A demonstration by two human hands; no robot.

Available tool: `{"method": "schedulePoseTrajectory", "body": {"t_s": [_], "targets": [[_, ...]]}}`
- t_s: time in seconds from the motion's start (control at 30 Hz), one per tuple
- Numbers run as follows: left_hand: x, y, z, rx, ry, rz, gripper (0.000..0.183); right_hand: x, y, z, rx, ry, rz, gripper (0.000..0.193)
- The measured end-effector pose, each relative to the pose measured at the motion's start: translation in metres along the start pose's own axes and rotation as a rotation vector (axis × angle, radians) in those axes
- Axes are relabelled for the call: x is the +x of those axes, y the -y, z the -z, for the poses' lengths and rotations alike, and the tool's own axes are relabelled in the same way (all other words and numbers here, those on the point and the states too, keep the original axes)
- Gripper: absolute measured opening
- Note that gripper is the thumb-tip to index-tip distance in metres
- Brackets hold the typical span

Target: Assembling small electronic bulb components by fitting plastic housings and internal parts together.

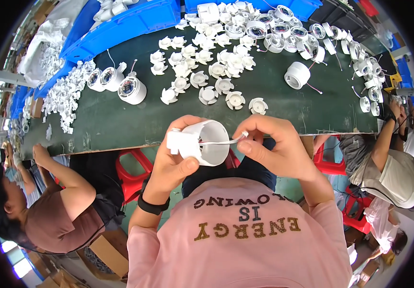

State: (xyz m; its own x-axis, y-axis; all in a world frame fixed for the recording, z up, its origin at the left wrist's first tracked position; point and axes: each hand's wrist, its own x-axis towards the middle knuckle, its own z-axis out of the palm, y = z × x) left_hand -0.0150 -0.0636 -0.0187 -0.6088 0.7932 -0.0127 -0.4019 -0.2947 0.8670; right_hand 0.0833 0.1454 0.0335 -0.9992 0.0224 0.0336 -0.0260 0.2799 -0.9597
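Just in front of the table's near edge, my left hand is wrapped round a white cylindrical plastic housing with a square block on its left side. The open round end of the housing faces me and to the right. A thin white cable runs across that opening. At the cable's end is a small white connector, and my right hand pinches the cable there between thumb and forefinger. Beyond my hands, several white fan impellers lie on the dark green table.
Assembled white housings stand at the left beside a heap of small white parts. Another housing lies at the right, before a cluster of round motor units. Blue bins line the back. A co-worker sits at left, another at right.
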Motion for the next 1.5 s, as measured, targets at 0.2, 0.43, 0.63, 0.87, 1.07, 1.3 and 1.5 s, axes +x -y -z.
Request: {"method": "schedulePoseTrajectory", "body": {"t_s": [0.2, 0.43, 0.63, 0.87, 1.07, 1.3, 1.5], "targets": [[0.004, 0.007, 0.000, -0.242, -0.037, 0.118, 0.085, -0.008, -0.002, -0.008, 0.053, -0.165, 0.090, 0.030], [0.004, 0.011, -0.007, -0.153, 0.039, 0.058, 0.084, -0.001, 0.007, -0.015, -0.089, -0.221, 0.278, 0.037], [0.004, 0.011, -0.006, -0.135, 0.067, 0.090, 0.085, 0.000, 0.005, -0.016, -0.097, -0.210, 0.347, 0.009], [-0.009, 0.027, -0.016, -0.520, 0.142, 0.359, 0.079, 0.028, 0.015, -0.002, -0.023, -0.225, 0.392, 0.004], [-0.002, 0.025, -0.018, -0.547, 0.188, 0.337, 0.085, 0.039, 0.014, -0.002, 0.173, -0.147, 0.236, 0.005], [0.008, 0.021, -0.011, -0.393, 0.163, 0.300, 0.080, 0.056, -0.006, -0.005, 0.382, -0.166, 0.100, 0.007], [0.020, 0.025, -0.005, -0.481, 0.160, 0.261, 0.061, 0.068, -0.015, -0.009, 0.631, 0.080, 0.164, 0.013]]}}
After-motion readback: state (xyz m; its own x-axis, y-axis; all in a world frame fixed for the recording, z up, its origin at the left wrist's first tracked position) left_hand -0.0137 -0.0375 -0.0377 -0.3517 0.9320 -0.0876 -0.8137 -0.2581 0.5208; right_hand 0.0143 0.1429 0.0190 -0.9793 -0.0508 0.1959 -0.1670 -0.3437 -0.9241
